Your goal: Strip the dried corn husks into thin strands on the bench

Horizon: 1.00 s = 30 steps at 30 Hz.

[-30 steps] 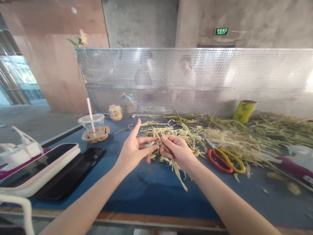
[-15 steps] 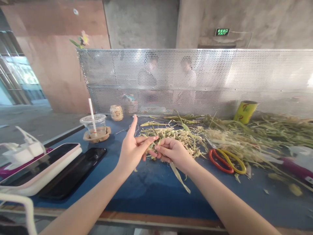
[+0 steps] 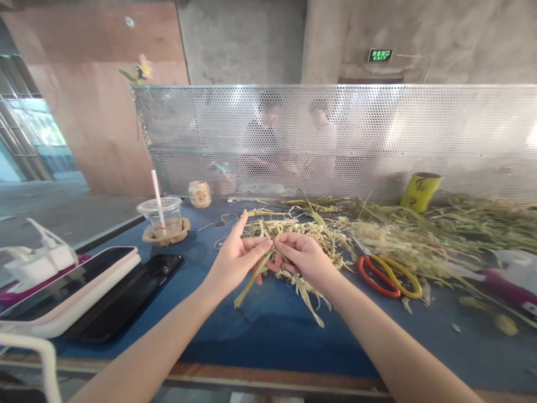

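Note:
My left hand (image 3: 240, 258) pinches a pale green dried leaf strip (image 3: 248, 290) between thumb and a finger, with the index finger pointing up. The strip's loose end slants down to the left. Fingertips touching the left ones, my right hand (image 3: 307, 258) is closed on the same dried strips. Just how the strips cross between the fingers is hidden. Several loose ends (image 3: 309, 305) hang below my right hand. Directly behind both hands lies a heap of knotted or braided dried plant strips (image 3: 323, 235). Red-and-yellow-handled scissors (image 3: 388, 277) rest right of my right hand.
Loose dried stalks and leaves (image 3: 474, 224) cover the table's right side, around a yellow-green can (image 3: 420, 191). A plastic cup with straw (image 3: 161, 215), a small jar (image 3: 199, 193), phones (image 3: 126, 296) and chargers (image 3: 46, 260) stand left. A perforated metal screen (image 3: 356, 140) closes off the back.
A leaf strip now sticks out below my left hand to the lower left. Both hands have shifted slightly right, and the left index finger has lowered a little. More loose ends show below the right hand.

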{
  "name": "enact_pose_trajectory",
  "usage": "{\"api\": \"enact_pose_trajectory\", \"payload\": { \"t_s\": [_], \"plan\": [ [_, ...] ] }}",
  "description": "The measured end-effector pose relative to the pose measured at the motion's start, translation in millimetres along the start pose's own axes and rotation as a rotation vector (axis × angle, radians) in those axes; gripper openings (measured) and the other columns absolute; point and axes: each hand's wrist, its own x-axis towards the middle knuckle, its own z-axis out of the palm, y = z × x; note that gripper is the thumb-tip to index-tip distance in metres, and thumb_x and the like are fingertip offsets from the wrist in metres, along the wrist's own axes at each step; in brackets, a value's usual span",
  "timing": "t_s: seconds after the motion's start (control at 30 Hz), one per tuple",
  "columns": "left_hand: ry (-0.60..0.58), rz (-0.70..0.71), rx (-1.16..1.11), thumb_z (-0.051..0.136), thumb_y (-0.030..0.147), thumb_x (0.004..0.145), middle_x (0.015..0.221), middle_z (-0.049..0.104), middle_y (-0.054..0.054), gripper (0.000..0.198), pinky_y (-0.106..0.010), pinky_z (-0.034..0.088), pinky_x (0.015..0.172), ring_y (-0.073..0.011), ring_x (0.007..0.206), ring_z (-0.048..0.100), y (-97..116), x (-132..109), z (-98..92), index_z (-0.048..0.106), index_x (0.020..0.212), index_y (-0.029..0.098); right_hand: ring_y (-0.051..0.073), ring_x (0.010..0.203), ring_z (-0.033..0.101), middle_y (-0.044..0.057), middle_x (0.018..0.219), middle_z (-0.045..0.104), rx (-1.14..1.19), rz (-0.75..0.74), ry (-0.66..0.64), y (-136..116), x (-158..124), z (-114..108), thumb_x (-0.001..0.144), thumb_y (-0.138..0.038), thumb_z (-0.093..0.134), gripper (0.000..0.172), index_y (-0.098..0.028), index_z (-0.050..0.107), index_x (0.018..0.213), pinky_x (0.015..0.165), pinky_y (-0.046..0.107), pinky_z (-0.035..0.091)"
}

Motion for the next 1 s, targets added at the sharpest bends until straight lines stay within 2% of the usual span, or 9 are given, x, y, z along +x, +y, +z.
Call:
{"api": "enact_pose_trajectory", "payload": {
  "t_s": [0.23, 0.33, 0.43, 0.57, 0.67, 0.73, 0.8, 0.9, 1.0],
  "plan": [
    [-0.023, -0.025, 0.018, 0.059, 0.026, 0.077, 0.057, 0.064, -0.003, 0.089, -0.023, 0.044, 0.035, -0.0171, 0.047, 0.058, -1, 2, 0.5, -0.002, 0.141, 0.015, 0.005, 0.033, 0.042, -0.005, 0.051, 0.060, -0.134, 0.022, -0.032, -3, -2, -4, 0.080, -0.026, 0.049, 0.010, -0.019, 0.042, 0.081, 0.037, 0.017, 0.032],
    [0.010, -0.033, -0.035, 0.061, 0.024, 0.075, 0.065, 0.068, -0.005, 0.090, -0.021, 0.041, 0.033, -0.0180, 0.050, 0.061, -3, 3, -1.8, 0.001, 0.141, 0.017, 0.006, 0.033, 0.044, -0.003, 0.057, 0.061, -0.217, 0.035, -0.041, -8, -2, -8, 0.086, -0.030, 0.036, 0.014, -0.019, 0.044, 0.081, 0.038, 0.019, 0.035],
    [0.030, -0.120, -0.128, 0.065, 0.022, 0.073, 0.079, 0.070, -0.011, 0.091, -0.019, 0.042, 0.033, -0.0212, 0.063, 0.066, -4, 5, -4.3, 0.004, 0.140, 0.015, 0.006, 0.035, 0.042, -0.002, 0.062, 0.059, -0.477, -0.026, 0.076, -13, -4, -12, 0.083, -0.031, 0.041, 0.013, -0.019, 0.047, 0.084, 0.039, 0.020, 0.035],
    [0.028, -0.220, -0.263, 0.067, 0.012, 0.070, 0.083, 0.070, -0.012, 0.089, -0.020, 0.052, 0.049, -0.0183, 0.069, 0.067, -3, 6, -6.3, 0.011, 0.139, 0.009, 0.009, 0.053, 0.050, 0.004, 0.089, 0.057, -0.945, -0.368, 0.142, -15, -10, -12, 0.080, -0.025, 0.048, 0.020, -0.022, 0.051, 0.100, 0.055, 0.026, 0.043],
    [0.043, -0.203, -0.353, 0.066, 0.005, 0.068, 0.077, 0.071, -0.009, 0.090, -0.022, 0.054, 0.057, -0.0158, 0.065, 0.067, -3, 6, -5.8, 0.011, 0.139, 0.008, 0.021, 0.096, 0.051, 0.010, 0.116, 0.047, -1.252, -0.700, 0.159, -13, -17, -6, 0.081, -0.021, 0.049, 0.030, -0.026, 0.051, 0.110, 0.082, 0.040, 0.038],
    [0.051, -0.177, -0.393, 0.067, 0.004, 0.067, 0.072, 0.071, -0.006, 0.093, -0.022, 0.054, 0.057, -0.0156, 0.063, 0.066, -3, 6, -5.3, 0.010, 0.139, 0.008, 0.025, 0.110, 0.041, 0.008, 0.124, 0.043, -1.447, -0.895, 0.127, -10, -21, -2, 0.081, -0.016, 0.048, 0.028, -0.031, 0.056, 0.104, 0.088, 0.045, 0.030],
    [0.070, -0.156, -0.423, 0.068, 0.003, 0.065, 0.065, 0.069, -0.003, 0.093, -0.021, 0.053, 0.057, -0.0141, 0.059, 0.065, -4, 5, -5.6, 0.012, 0.139, 0.008, 0.024, 0.108, 0.041, 0.004, 0.124, 0.046, -1.560, -1.027, 0.037, -7, -23, 2, 0.082, -0.014, 0.048, 0.023, -0.031, 0.061, 0.091, 0.085, 0.044, 0.027],
    [0.131, -0.120, -0.408, 0.070, 0.003, 0.063, 0.063, 0.068, -0.001, 0.092, -0.021, 0.053, 0.057, -0.0122, 0.056, 0.064, -4, 6, -7.5, 0.016, 0.138, 0.008, 0.019, 0.100, 0.045, 0.000, 0.118, 0.053, -1.494, -1.066, 0.005, -4, -22, 4, 0.083, -0.018, 0.050, 0.016, -0.027, 0.063, 0.078, 0.083, 0.038, 0.027],
    [0.170, -0.031, -0.308, 0.072, 0.007, 0.061, 0.069, 0.069, -0.002, 0.098, -0.025, 0.055, 0.060, -0.0151, 0.061, 0.065, -4, 6, -8.8, 0.014, 0.139, 0.013, 0.018, 0.099, 0.048, 0.000, 0.110, 0.059, -1.161, -0.910, 0.084, -5, -17, 2, 0.081, -0.023, 0.054, 0.012, -0.028, 0.065, 0.079, 0.086, 0.037, 0.030]
  ]
}}
